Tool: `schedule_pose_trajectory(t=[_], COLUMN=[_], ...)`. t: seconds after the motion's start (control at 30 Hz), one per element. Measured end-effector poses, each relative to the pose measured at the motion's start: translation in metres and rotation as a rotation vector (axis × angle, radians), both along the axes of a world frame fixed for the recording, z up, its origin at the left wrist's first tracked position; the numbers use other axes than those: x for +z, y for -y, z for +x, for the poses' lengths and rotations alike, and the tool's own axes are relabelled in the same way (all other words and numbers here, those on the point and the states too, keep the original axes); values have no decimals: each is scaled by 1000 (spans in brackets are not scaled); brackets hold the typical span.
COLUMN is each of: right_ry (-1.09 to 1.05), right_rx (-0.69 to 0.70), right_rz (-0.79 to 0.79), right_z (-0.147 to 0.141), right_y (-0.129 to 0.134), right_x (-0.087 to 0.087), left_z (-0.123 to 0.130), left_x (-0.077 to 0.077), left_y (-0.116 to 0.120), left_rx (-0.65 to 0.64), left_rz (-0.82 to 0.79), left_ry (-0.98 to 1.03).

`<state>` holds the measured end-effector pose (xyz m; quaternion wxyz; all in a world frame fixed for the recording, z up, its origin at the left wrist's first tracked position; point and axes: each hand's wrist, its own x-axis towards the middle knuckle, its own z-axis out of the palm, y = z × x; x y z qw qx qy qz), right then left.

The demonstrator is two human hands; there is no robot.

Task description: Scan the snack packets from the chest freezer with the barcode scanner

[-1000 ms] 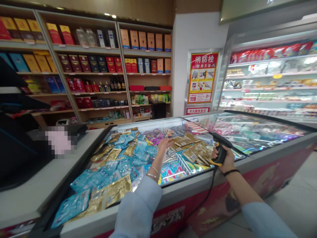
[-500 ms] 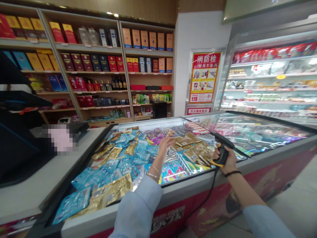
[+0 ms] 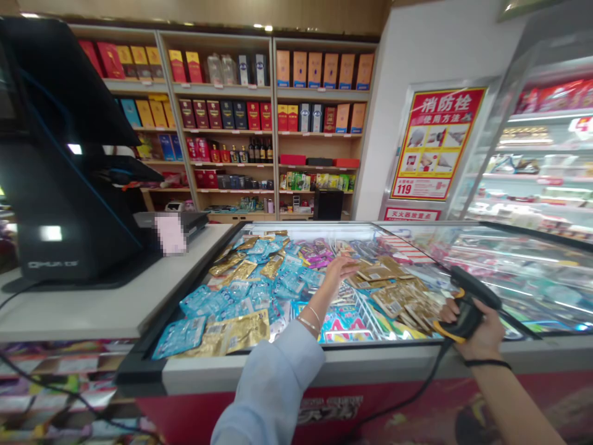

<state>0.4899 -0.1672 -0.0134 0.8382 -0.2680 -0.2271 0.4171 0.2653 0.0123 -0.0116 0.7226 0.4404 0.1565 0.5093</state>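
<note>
My left hand (image 3: 341, 268) hovers over the open part of a chest freezer (image 3: 296, 364), its fingers stretched out and nothing in them. Beneath and beside it lie purple packets (image 3: 315, 252), brown-gold packets (image 3: 382, 271) and a white wire basket (image 3: 364, 312). Blue packets (image 3: 217, 301) and gold packets (image 3: 243, 330) are heaped to the left. My right hand (image 3: 486, 330) is wrapped round a black and yellow barcode scanner (image 3: 469, 309), held above the freezer's front edge at the right. The scanner's cable hangs down in front of the freezer.
On the left, a dark checkout terminal (image 3: 69, 185) stands on a white counter (image 3: 102, 309). Shelves (image 3: 222, 93) of boxes and bottles line the back. A red fire-hydrant sign (image 3: 438, 145) hangs on the wall, and a lit refrigerated shelf (image 3: 546, 148) stands at the right.
The view has swung left, so the terminal shows more fully and the scene sits further right. My left hand stays over the packets; my right hand still grips the scanner.
</note>
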Motion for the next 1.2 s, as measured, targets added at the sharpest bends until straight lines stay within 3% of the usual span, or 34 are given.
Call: schedule_pose_trajectory(t=[0.37,0.67,0.8,0.9,1.0,1.13,1.2], right_ry=[-114,146,181,214,257,301,342], right_rx=[11,-68,-39,13,102,247,338], right_rz=[-39,-139,-139,-149,-101,16,70], right_z=[-4,-5,-15,-31,-56,-104,-132], right_y=[0,1,1,-3,-12,-30,-40], right_x=[4,7,8,14,28,52,60], left_z=[3,1,-3,-17,-45,-105,-145], left_x=[-2,2,9,28,59,104,117], left_y=[-1,2,3,1,-2,-8,-11], left_rx=[-26,-27,45,99,112,166,231], left_rz=[13,28,-22,-56,-34,129,214], left_ry=[-8,-75,-120,-84,-36,0,-22])
